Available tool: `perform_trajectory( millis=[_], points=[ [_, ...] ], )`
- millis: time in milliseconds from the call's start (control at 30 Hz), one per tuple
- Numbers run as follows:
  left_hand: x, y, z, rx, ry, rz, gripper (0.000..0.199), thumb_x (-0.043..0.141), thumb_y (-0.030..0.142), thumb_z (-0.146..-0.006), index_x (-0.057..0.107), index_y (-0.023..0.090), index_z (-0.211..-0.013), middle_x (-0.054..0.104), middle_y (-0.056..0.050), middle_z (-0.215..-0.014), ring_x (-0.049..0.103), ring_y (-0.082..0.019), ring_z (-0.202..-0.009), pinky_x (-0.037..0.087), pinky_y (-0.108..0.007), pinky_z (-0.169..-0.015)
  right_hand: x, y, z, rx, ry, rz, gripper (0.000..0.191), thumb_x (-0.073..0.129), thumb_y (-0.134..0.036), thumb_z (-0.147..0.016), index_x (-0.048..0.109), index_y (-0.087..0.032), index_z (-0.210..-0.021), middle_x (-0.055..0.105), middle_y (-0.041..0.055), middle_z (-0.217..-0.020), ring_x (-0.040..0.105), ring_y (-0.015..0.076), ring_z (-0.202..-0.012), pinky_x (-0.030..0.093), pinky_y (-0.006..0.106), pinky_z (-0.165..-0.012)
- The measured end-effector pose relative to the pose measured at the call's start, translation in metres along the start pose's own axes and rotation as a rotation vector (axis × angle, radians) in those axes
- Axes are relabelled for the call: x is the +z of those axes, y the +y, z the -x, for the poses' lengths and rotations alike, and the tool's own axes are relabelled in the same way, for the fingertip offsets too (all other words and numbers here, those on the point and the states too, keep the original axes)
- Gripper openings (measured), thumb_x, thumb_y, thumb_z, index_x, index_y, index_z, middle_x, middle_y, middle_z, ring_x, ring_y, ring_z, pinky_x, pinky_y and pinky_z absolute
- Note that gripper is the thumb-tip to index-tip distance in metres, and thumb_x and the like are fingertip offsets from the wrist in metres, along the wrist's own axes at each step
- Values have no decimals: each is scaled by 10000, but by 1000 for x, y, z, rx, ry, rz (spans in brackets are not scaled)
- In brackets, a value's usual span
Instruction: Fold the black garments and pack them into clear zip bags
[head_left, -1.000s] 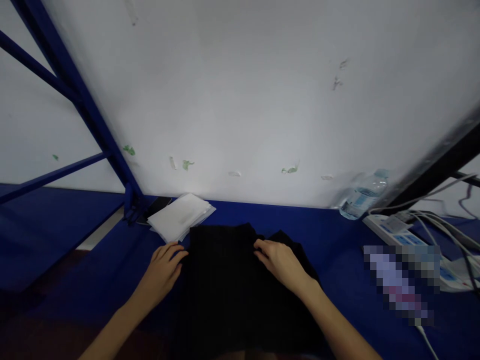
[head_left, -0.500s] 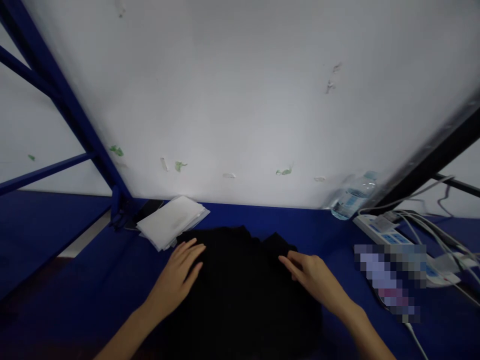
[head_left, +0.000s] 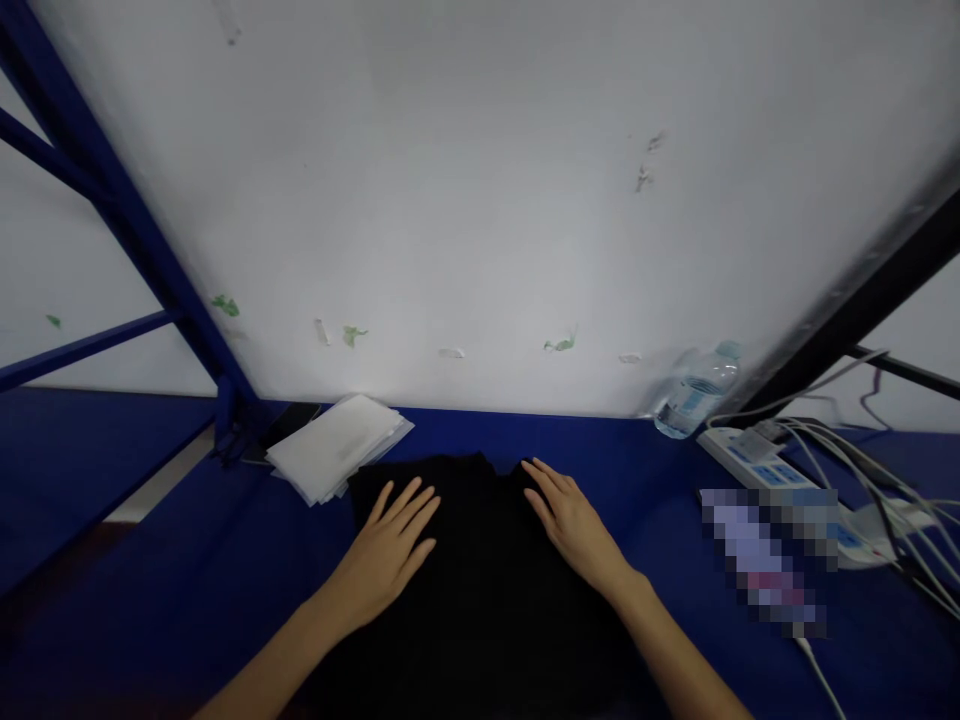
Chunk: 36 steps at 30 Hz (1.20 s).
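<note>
A black piece of cloth (head_left: 480, 590), which looks like a garment, lies spread on the blue tabletop (head_left: 495, 430) in front of me. My left hand (head_left: 394, 545) rests flat on its left part with the fingers spread. On the upper right part lies my right hand (head_left: 570, 515), palm down, its fingers stretched out near the cloth's top edge. A small dip shows in that edge between the hands. The lower part of the cloth fades into the dark at the bottom of the view.
Left of the cloth lies a stack of white papers (head_left: 334, 445), partly over a dark flat object (head_left: 289, 425). To the right are a clear water bottle (head_left: 694, 400), a white power strip (head_left: 795, 490) with several cables, and a blurred-out device (head_left: 761, 560). A white wall (head_left: 480, 250) rises behind.
My right hand has opened from a pinch and moved left, now lying flat. The cloth's upper right corner, bunched before, is flatter. My left hand has shifted slightly right with fingers spread wider.
</note>
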<state>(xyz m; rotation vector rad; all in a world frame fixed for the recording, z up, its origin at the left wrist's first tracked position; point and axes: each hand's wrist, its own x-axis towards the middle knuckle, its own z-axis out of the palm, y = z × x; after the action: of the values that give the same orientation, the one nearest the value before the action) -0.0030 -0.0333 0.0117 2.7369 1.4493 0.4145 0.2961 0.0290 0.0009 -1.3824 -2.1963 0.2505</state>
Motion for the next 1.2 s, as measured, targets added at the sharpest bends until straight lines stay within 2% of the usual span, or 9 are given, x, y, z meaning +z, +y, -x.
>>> perform_trajectory(
  millis=[133, 267, 400, 500, 667, 767, 867, 967, 1200],
  points=[
    [-2, 7, -48, 141, -5, 60, 497, 263, 325, -1030, 168, 268, -1515, 310, -12, -1546, 196, -189, -1442, 185, -423, -1177, 10, -5, 3, 54, -11, 232, 514, 354, -499, -958, 505, -218, -1361, 535, 91, -1382, 536, 303, -1156, 486, 474, -910],
    [19, -3, -89, 96, -87, 109, 501, 271, 428, -1017, 312, 226, -1473, 357, -56, -1522, 243, -218, -1428, 208, -436, -1157, 18, -3, 0, 50, -9, 321, 515, 390, -517, -941, 543, -215, -1329, 569, 106, -1341, 557, 303, -1086, 490, 457, -872],
    [40, -13, -103, 64, -108, 134, 550, 301, 505, -990, 306, 243, -1473, 343, -72, -1527, 255, -251, -1422, 237, -473, -1134, 22, 5, -3, 40, -7, 265, 566, 402, -549, -924, 516, -194, -1350, 577, 132, -1317, 550, 317, -1092, 477, 480, -892],
    [40, -14, -101, 53, -96, 142, 571, 308, 513, -986, 250, 255, -1493, 287, -78, -1552, 215, -258, -1434, 206, -501, -1139, 16, 8, -2, 55, 10, 139, 661, 425, -580, -903, 415, -163, -1415, 532, 160, -1357, 514, 325, -1181, 444, 513, -959],
    [8, -3, -66, -54, -9, 147, 585, 327, 497, -986, 172, 291, -1512, 238, -47, -1573, 97, -275, -1457, 133, -560, -1150, -15, -9, 19, 75, 144, -4, 558, 425, -481, -941, 352, -249, -1443, 453, 121, -1431, 415, 283, -1318, 377, 517, -1057],
    [-11, 12, -16, -75, -81, 133, 579, 346, 470, -989, 128, 347, -1511, 221, 6, -1577, 85, -281, -1458, 143, -588, -1145, -24, -25, 46, 9, 27, -18, 499, 432, -428, -951, 369, -320, -1434, 429, 61, -1465, 336, 269, -1379, 348, 512, -1092],
    [-12, 25, 39, -95, -200, 119, 663, 417, 495, -957, 74, 370, -1511, 155, 6, -1588, 119, -330, -1447, 202, -635, -1112, -17, -34, 72, -18, -98, 18, 572, 494, -473, -912, 332, -364, -1449, 391, 25, -1497, 271, 298, -1410, 331, 554, -1098],
    [1, 29, 74, -127, -236, 101, 852, 576, 545, -853, 70, 360, -1513, 153, -37, -1584, 164, -403, -1423, 224, -707, -1059, -4, -36, 89, -3, -115, 54, 671, 528, -514, -879, 269, -355, -1477, 384, 32, -1501, 264, 316, -1410, 325, 584, -1093],
    [14, 27, 72, -169, -200, 163, 952, 701, 509, -763, 117, 385, -1504, 211, -44, -1573, 199, -410, -1413, 206, -720, -1055, 3, -31, 88, -1, -88, 93, 681, 525, -517, -881, 257, -344, -1482, 412, 44, -1484, 264, 316, -1409, 306, 593, -1095]
  ],
)
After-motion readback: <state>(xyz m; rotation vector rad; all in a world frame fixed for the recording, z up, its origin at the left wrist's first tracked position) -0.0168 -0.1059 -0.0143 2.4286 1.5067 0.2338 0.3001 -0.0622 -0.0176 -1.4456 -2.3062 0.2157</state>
